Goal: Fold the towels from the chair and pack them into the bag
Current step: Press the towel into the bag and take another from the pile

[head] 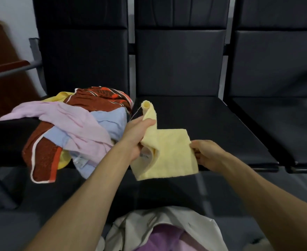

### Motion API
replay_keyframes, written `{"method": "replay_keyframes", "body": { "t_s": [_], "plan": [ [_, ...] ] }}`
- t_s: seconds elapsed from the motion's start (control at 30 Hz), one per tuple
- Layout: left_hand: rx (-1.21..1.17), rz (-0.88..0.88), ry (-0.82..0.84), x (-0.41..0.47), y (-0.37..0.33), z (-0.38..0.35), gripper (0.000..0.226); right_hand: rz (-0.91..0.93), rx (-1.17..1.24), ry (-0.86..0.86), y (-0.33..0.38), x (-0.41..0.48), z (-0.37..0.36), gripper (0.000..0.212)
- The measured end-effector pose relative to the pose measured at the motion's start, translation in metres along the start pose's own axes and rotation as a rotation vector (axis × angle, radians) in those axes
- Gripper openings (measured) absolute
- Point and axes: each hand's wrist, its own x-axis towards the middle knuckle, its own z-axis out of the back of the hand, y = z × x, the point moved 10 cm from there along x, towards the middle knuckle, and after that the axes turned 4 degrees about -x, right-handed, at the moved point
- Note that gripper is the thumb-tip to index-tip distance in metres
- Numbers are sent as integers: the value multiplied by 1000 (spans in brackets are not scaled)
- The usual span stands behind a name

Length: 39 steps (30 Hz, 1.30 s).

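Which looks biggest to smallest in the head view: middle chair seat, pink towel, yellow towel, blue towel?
1. middle chair seat
2. pink towel, crumpled
3. yellow towel, folded and held nearer the camera; close to pink, unsure
4. blue towel, mostly buried

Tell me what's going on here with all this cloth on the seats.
A person is folding a pale yellow towel over the front of the middle seat: the left hand grips its upper left part, the right hand pinches its right edge. A pile of unfolded towels, pink, light blue and rust-red patterned, lies on the left seat. Below, an off-white bag lies open with a purple towel inside.
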Motion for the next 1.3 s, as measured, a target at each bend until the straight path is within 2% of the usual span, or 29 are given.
{"method": "replay_keyframes", "body": {
  "t_s": [0.13,0.27,0.33,0.37,0.47,0.53,0.63,0.73,0.87,0.97,1.07,1.17,1.23,1.3],
  "plan": [
    [234,-25,43,14,23,-44,23,-19,50,31,-4,5,-1,19],
    [504,-76,153,19,43,-79,36,-44,60,55,-5,7,-1,21],
    [619,-93,180,19,48,-84,28,-35,77,57,-4,7,-1,26],
    [622,-83,194,18,49,-83,22,-31,87,55,-3,6,-1,28],
    [577,-14,247,13,50,-73,32,-23,118,53,0,5,-2,36],
    [575,-55,198,10,41,-57,17,-29,88,14,1,3,-2,40],
    [589,-181,46,4,20,-21,31,16,-106,-109,7,4,2,48],
    [667,-225,-62,-4,9,16,32,95,-303,-159,15,2,-4,59],
    [735,-172,32,-13,18,31,33,229,-579,-143,24,-13,-23,35],
    [802,-182,69,-15,17,33,38,369,-633,-134,40,-26,-32,19],
    [898,-262,47,-13,5,37,55,520,-532,0,61,-46,-41,15],
    [992,-326,83,-14,-3,37,92,614,-426,207,74,-68,-52,15],
    [905,-298,188,-17,0,33,112,650,-429,314,76,-77,-57,15],
    [805,-198,290,-18,12,32,121,656,-434,405,74,-86,-62,15]
  ]
}}
